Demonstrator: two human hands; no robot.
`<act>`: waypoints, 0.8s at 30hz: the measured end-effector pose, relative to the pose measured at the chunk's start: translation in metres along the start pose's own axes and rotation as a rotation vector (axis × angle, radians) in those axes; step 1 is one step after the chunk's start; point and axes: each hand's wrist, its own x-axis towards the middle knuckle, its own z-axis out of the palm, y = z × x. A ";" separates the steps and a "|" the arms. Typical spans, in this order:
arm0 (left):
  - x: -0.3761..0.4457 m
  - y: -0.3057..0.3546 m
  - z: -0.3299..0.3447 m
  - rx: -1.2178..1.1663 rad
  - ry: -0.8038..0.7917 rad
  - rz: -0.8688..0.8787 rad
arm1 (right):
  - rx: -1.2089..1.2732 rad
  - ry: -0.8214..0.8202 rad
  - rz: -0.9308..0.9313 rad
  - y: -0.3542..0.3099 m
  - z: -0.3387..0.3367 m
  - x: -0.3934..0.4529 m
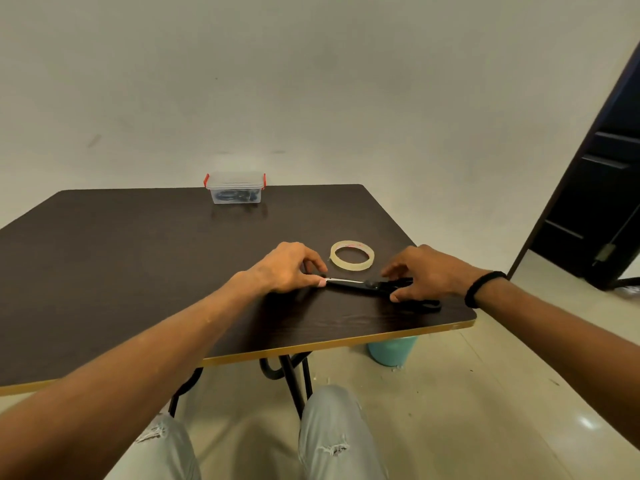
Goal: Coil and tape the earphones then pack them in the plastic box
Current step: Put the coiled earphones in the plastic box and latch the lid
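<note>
A clear plastic box (236, 188) with red clips stands closed at the table's far edge, and dark coiled earphones (232, 195) show through its wall. A roll of clear tape (352, 256) lies flat near the table's right side. Black scissors (363, 284) lie on the table just in front of the roll. My left hand (287, 268) pinches the blade tip between thumb and curled forefinger. My right hand (427, 275) grips the scissors' handles with curled fingers and thumb, hiding most of them.
The dark wooden table (138, 265) has a yellow front edge and black folding legs. A teal bucket (393, 351) stands on the floor under its right corner. A dark open door (602, 202) is at the right. My knees are below the table edge.
</note>
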 end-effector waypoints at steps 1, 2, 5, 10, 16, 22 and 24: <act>0.001 0.002 0.001 0.011 -0.003 0.013 | 0.021 0.004 -0.011 0.000 0.001 0.001; 0.002 0.003 0.001 0.030 0.000 0.024 | 0.038 0.007 -0.020 0.000 0.002 0.002; 0.005 0.006 0.003 0.096 0.036 0.055 | 0.069 0.018 -0.042 0.000 0.002 0.004; 0.011 0.013 0.001 0.122 0.098 0.118 | 0.140 0.066 -0.032 0.005 0.006 0.000; 0.030 0.027 -0.008 0.023 0.339 0.115 | 0.275 0.314 0.088 0.017 -0.001 -0.002; 0.042 0.029 0.007 -0.068 0.518 -0.014 | 0.343 0.477 0.440 0.023 0.008 0.024; 0.042 0.022 0.015 -0.095 0.526 -0.079 | 0.364 0.450 0.532 0.024 0.016 0.035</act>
